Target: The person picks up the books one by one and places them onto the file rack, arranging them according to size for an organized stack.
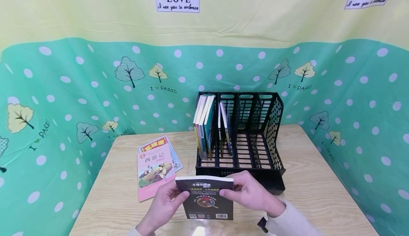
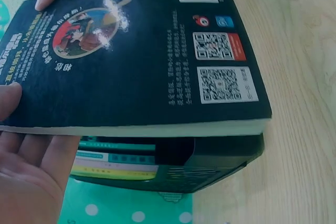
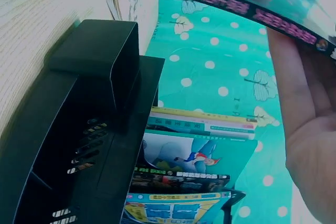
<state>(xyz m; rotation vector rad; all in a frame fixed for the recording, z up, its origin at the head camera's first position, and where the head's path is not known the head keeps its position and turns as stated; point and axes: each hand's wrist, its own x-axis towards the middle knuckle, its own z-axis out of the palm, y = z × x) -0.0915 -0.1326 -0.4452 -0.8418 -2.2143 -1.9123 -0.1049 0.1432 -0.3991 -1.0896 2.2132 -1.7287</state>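
A black paperback book (image 1: pixel 207 207) is held up over the front of the table, its back cover with a round picture and barcodes turned to the head camera. My left hand (image 1: pixel 164 204) grips its left edge, thumb on the cover and fingers behind, as the left wrist view also shows. On the opposite edge, my right hand (image 1: pixel 250 193) pinches the book the same way. Just beyond it stands a black file rack (image 1: pixel 243 173), overlapped by the book in the head view. Several upright books (image 1: pixel 204 122) fill its leftmost slot, and thin books (image 1: pixel 224 129) lean in the second.
Left of the rack lies a pink book (image 1: pixel 156 172) on top of another book (image 1: pixel 177 161) with a blue edge. A small black object (image 1: pixel 262 224) is by my right sleeve. Behind the wooden table (image 1: pixel 105 193) hangs a green dotted curtain (image 1: pixel 140 104).
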